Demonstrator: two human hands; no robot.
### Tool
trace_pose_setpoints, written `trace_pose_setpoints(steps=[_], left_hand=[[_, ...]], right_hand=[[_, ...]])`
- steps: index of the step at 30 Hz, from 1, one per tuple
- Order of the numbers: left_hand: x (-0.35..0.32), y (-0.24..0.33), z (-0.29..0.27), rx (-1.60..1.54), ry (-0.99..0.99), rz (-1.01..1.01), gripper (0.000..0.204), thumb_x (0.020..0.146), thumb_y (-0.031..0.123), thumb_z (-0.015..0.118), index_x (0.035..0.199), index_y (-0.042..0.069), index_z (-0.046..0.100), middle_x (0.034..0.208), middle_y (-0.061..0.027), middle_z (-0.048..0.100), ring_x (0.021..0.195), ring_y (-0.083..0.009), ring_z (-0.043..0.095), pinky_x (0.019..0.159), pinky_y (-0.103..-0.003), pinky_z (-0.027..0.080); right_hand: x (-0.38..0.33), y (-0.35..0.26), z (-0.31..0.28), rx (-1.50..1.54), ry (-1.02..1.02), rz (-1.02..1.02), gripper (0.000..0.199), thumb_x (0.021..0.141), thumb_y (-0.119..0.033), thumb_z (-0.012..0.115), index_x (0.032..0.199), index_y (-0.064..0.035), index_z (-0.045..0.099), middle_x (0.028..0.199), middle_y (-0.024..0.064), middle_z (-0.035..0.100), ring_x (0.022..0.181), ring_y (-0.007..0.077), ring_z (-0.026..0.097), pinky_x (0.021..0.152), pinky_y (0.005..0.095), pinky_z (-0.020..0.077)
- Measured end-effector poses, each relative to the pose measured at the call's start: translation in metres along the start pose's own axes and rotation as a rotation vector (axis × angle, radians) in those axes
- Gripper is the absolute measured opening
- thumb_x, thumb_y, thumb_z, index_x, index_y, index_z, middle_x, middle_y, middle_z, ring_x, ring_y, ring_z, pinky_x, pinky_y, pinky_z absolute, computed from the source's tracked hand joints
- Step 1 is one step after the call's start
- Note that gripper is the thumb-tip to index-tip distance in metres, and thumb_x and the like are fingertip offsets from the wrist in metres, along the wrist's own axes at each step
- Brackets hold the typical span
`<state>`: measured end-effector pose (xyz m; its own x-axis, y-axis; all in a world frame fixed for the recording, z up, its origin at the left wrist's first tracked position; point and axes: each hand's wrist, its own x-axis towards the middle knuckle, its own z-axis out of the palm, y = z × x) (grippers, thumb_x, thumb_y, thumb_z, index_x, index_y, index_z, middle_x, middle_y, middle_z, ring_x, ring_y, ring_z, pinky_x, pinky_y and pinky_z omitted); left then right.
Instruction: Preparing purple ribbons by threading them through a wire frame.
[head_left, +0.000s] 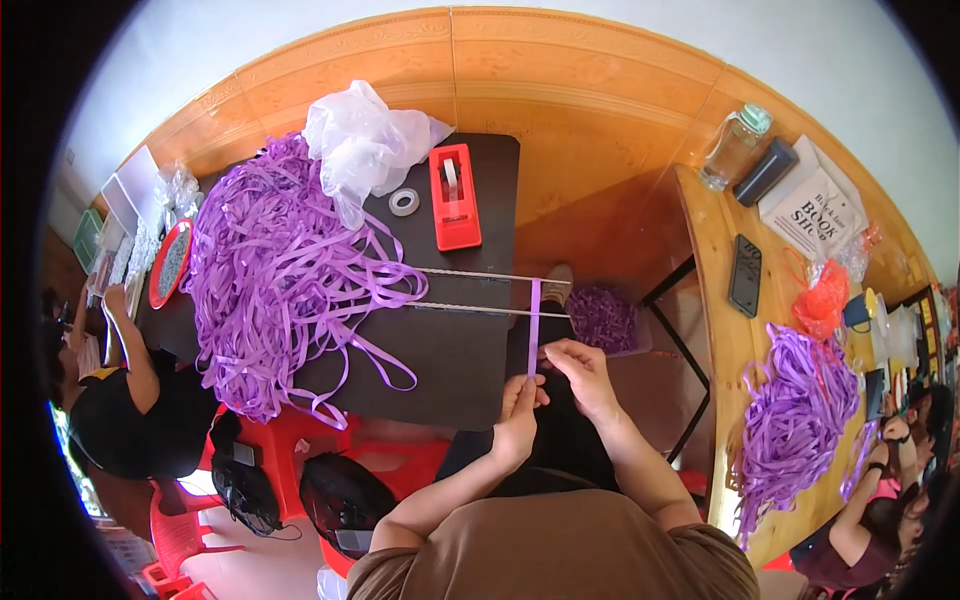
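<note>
A purple ribbon strip hangs across two thin parallel rods that jut past the right edge of the black table. My left hand pinches the strip's lower end just off the table corner. Close beside it, my right hand has its thumb and fingers drawn together near the strip. Whatever lies between those fingertips is too small to make out. A big tangled heap of purple ribbon covers the left part of the black table, and the rods run out from under it.
On the black table are a red tape dispenser, a tape roll and a crumpled plastic bag. A purple-filled bin stands below. The right-hand wooden table holds a phone, bottle and more ribbon. People sit at both sides.
</note>
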<state>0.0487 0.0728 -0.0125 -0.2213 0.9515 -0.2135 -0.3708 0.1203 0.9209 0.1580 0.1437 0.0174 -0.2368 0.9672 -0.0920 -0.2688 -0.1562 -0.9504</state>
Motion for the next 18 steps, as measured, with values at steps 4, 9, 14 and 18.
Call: trace_pose_setpoints(steps=[4,9,14,18], left_hand=[[-0.005,0.000,-0.007,0.040,-0.044,-0.020,0.021,0.099,0.016,0.045,0.097,0.003,0.062,0.075,-0.0006,0.059,0.071,-0.0077,0.055,0.069,-0.022,0.044],[-0.012,0.001,-0.019,0.043,-0.113,-0.136,0.020,0.098,0.016,0.048,0.100,0.003,0.063,0.083,-0.0037,0.065,0.075,-0.0081,0.058,0.068,-0.022,0.046],[-0.018,0.009,-0.028,0.175,-0.138,-0.154,0.020,0.097,0.017,0.051,0.099,0.001,0.063,0.084,-0.0045,0.066,0.075,-0.0078,0.059,0.063,-0.020,0.046],[-0.021,0.011,-0.032,0.238,-0.178,-0.184,0.022,0.097,0.018,0.051,0.096,0.000,0.064,0.079,-0.0051,0.066,0.069,-0.0078,0.059,0.060,-0.021,0.045]], right_hand=[[0.001,0.013,0.003,0.022,-0.101,0.161,0.013,0.088,-0.010,0.061,0.086,0.0017,0.067,0.075,0.0018,0.064,0.069,0.0057,0.054,0.064,0.0212,0.0429],[-0.001,0.015,0.011,-0.019,-0.066,0.112,0.014,0.088,-0.008,0.060,0.079,0.0009,0.065,0.075,0.0027,0.064,0.070,0.0069,0.056,0.066,0.0219,0.0441],[0.000,0.018,0.014,-0.067,-0.051,0.063,0.016,0.088,-0.006,0.059,0.075,0.0003,0.063,0.075,0.0041,0.064,0.073,0.0092,0.058,0.070,0.0232,0.0456],[-0.002,0.021,0.015,-0.033,-0.028,0.014,0.015,0.088,-0.004,0.059,0.074,0.0010,0.063,0.075,0.0050,0.064,0.074,0.0095,0.058,0.071,0.0241,0.0455]])
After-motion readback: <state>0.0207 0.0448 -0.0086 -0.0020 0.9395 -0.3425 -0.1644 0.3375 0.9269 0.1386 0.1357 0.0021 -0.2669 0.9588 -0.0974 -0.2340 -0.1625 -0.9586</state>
